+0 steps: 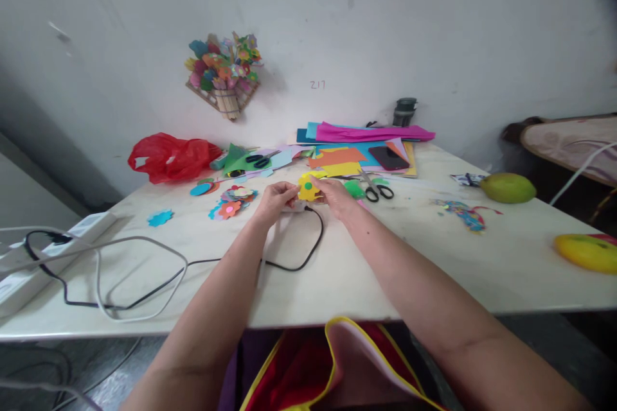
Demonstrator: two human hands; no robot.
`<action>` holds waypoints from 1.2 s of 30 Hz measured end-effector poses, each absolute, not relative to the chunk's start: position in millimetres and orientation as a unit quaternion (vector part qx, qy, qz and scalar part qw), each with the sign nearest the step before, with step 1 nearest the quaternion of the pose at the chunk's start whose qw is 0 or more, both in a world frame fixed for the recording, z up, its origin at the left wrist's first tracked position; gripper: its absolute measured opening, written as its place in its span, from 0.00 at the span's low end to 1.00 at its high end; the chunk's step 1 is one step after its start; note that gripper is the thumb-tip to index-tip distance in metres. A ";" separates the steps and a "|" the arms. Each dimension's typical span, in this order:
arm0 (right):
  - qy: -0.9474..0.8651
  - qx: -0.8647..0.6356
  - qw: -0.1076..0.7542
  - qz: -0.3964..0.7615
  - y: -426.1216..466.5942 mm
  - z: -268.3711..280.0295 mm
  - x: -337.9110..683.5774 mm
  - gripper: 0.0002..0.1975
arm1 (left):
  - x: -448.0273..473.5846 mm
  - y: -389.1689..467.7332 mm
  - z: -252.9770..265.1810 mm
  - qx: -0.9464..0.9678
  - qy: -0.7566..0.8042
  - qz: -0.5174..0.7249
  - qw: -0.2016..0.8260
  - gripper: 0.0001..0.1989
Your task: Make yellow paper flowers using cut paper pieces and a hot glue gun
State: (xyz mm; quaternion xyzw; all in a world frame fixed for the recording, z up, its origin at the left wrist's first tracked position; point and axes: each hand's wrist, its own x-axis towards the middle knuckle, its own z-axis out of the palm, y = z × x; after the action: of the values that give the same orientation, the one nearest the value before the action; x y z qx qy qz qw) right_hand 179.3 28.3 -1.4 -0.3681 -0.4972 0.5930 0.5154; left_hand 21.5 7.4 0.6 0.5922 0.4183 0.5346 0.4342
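A yellow craft flower (pixel 307 187) with a green round centre is held up over the middle of the table. My right hand (pixel 334 196) pinches its right side between thumb and fingers. At its left edge, the closed fingertips of my left hand (pixel 276 200) meet the petals. Below my hands lies a white device (pixel 295 207) with a black cable, mostly hidden, so its kind is unclear. Black-handled scissors (pixel 378 191) lie to the right, beside a green piece (pixel 354 189). Cut flowers (pixel 230 208) are piled on the left.
Coloured sheets (pixel 337 157), a phone (pixel 389 157) and a dark cup (pixel 405 112) are at the back. A red plastic bag (pixel 173 157) and second scissors (pixel 261 159) sit back left. Cables trail from a power strip (pixel 87 230). Mangoes (pixel 508 187) lie right.
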 end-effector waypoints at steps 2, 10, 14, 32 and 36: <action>-0.507 -0.363 0.506 0.596 29.9 -2.8 180.9 0.16 | 20.9 7.6 0.5 0.593 0.419 0.533 0.433 0.16; -0.526 -0.377 0.485 0.588 30.3 -3.3 181.7 0.15 | 23.5 4.0 2.2 0.606 0.435 0.493 0.448 0.16; -0.520 -0.375 0.485 0.595 29.9 -3.1 179.9 0.15 | 24.5 2.7 2.8 0.610 0.437 0.488 0.446 0.16; -0.534 -0.383 0.475 0.585 29.1 -2.1 181.5 0.14 | 23.4 4.3 2.5 0.604 0.429 0.502 0.447 0.17; -0.528 -0.393 0.480 0.580 27.7 -0.7 180.3 0.15 | 24.8 2.9 3.2 0.601 0.436 0.498 0.448 0.16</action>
State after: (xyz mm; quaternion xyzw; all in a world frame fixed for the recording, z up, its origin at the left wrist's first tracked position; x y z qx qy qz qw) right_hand 180.3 27.7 -0.7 -0.3932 -0.5276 0.5799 0.4804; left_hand 24.8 2.9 3.2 0.6014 0.4356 0.4981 0.4477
